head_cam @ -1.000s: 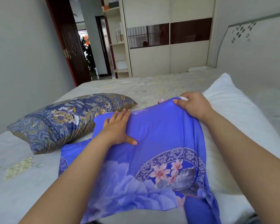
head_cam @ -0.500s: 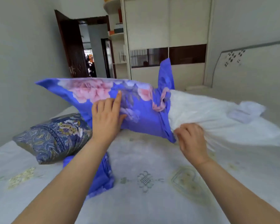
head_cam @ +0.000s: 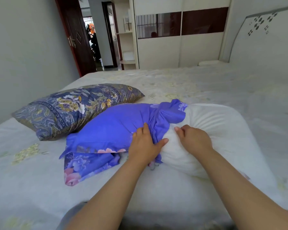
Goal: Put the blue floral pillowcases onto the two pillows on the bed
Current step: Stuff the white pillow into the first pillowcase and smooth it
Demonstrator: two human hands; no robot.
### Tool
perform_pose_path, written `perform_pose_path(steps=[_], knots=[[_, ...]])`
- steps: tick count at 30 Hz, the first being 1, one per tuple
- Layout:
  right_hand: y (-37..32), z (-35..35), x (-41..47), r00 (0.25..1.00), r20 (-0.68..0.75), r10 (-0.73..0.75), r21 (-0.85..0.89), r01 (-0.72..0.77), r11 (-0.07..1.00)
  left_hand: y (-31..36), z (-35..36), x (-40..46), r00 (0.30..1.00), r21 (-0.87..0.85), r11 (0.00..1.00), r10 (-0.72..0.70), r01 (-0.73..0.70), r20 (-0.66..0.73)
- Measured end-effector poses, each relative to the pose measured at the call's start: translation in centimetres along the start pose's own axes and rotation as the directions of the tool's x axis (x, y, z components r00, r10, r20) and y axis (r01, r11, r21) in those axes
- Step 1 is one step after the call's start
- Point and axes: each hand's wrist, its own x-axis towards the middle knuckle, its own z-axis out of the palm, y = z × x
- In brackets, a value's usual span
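At the far left of the pale embroidered bed sheet, a plump pillow in a dark blue paisley cover is seen lying flat, apparently not yet given its floral case. Just right of it and touching it, the bright blue floral pillowcase is drawn over roughly the left half of the soft white pillow, with its open edge bunched in folds across the middle. A second loose piece of blue floral fabric is spread flat beneath it. The bunched hem is gripped by the left hand, thumb curled against the white filling. Further right, the bare pillow is pressed by the right hand, its fingers bent into the stuffing; whether fabric is pinched there cannot be told. The case is judged thin, light and limp, likely to snag on the compressible pillow, so it is best taken at the hem on both sides and worked rightward while the filling is squeezed.
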Motion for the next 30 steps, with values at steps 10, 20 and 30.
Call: perform_pose_path(steps=[10, 20, 30], knots=[[0.8, 0.9, -3.6, 0.998, 0.064, 0.006, 0.193, -0.018, 0.981, 2.5, -0.8, 2.7, 0.962, -0.203, 0.956, -0.242, 0.213, -0.127], [1.9, -1.5, -1.7, 0.987, 0.157, 0.036, -0.118, -0.017, 0.993, 4.3, 0.7, -0.3, 0.986, -0.844, 0.516, -0.144, 0.145, 0.081], [4.3, -3.1, 1.8, 0.898, 0.232, 0.374, -0.232, -0.323, 0.918, 2.7, 0.4, -3.0, 0.975, -0.742, 0.668, -0.195, 0.056, -0.102]])
